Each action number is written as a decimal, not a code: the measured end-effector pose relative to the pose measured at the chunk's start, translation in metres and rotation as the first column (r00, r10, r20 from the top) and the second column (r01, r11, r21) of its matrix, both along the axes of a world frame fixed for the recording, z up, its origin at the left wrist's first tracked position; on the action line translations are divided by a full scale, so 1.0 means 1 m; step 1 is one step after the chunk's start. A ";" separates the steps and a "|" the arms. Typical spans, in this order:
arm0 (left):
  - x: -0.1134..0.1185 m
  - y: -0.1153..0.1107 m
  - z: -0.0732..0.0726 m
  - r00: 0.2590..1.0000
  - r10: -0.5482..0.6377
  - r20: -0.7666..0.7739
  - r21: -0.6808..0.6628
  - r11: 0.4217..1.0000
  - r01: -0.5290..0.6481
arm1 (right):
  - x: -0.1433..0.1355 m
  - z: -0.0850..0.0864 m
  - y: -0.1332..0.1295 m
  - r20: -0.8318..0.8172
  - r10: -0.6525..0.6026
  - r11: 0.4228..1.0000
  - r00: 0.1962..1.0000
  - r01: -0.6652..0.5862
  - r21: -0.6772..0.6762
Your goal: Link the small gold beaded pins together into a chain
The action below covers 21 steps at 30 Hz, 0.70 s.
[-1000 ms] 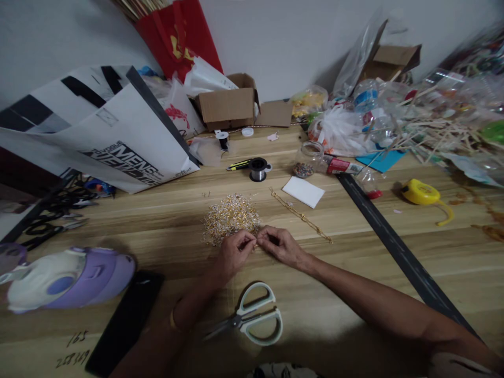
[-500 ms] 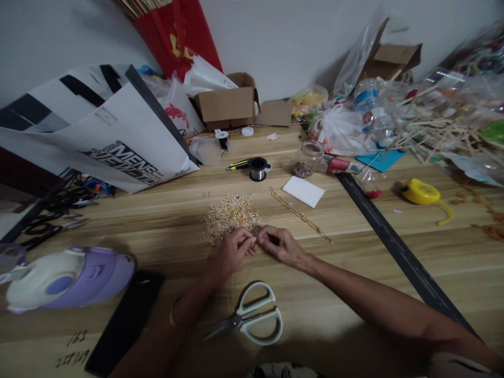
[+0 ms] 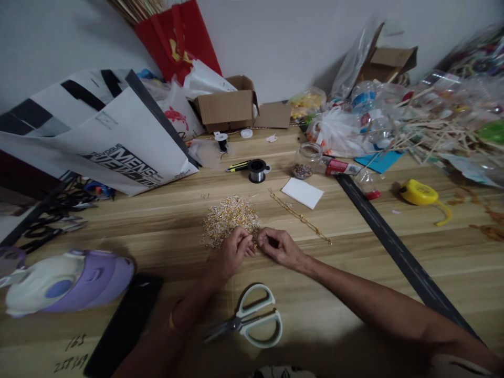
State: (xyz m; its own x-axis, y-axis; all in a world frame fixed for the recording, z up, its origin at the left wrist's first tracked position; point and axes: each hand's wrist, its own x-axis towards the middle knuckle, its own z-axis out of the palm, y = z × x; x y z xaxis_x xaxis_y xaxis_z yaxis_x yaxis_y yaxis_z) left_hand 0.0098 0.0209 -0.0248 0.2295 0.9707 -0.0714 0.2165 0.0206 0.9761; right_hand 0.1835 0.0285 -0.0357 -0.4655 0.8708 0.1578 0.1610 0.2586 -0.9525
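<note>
My left hand (image 3: 236, 250) is closed in a pinch at the near edge of a pile of small gold and silver pieces (image 3: 228, 214). Right beside it, my right hand (image 3: 282, 247) also pinches, thumb against fingertips. Whatever lies between the fingers is too small to make out; thin, faint strands seem to hang below the left hand. To the right of the pile, a gold chain (image 3: 296, 214) lies stretched out on the table. Scissors with pale handles (image 3: 258, 316) rest spread near my body, below both hands.
A wire spool (image 3: 257, 171), a jar of beads (image 3: 306, 161) and a white card (image 3: 302, 192) stand beyond the pile. At left are a purple and white bottle (image 3: 71, 282) and a black phone-like slab (image 3: 125, 320). A yellow tape measure (image 3: 419, 192) lies right.
My right hand has shifted very slightly away from my left, widening the small gap between the fingertips. Otherwise the view has only moved a little.
</note>
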 end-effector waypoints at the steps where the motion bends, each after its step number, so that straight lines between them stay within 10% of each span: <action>1: 0.000 0.000 0.000 1.000 -0.002 -0.001 0.004 1.000 0.002 | 0.000 0.000 0.000 0.002 -0.006 1.000 1.000 0.006 0.003; 21: -0.004 0.006 0.004 0.990 0.109 0.095 -0.070 0.992 -0.102 | -0.001 -0.001 0.000 -0.063 -0.016 1.000 0.998 0.015 -0.019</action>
State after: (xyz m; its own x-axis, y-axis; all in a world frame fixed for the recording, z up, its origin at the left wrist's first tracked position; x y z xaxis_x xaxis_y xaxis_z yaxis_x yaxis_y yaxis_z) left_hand 0.0055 0.0271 -0.0209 0.1350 0.9839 -0.1172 0.1128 0.1023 0.9883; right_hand 0.1829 0.0285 -0.0367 -0.4419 0.8807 0.1706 0.1039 0.2391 -0.9654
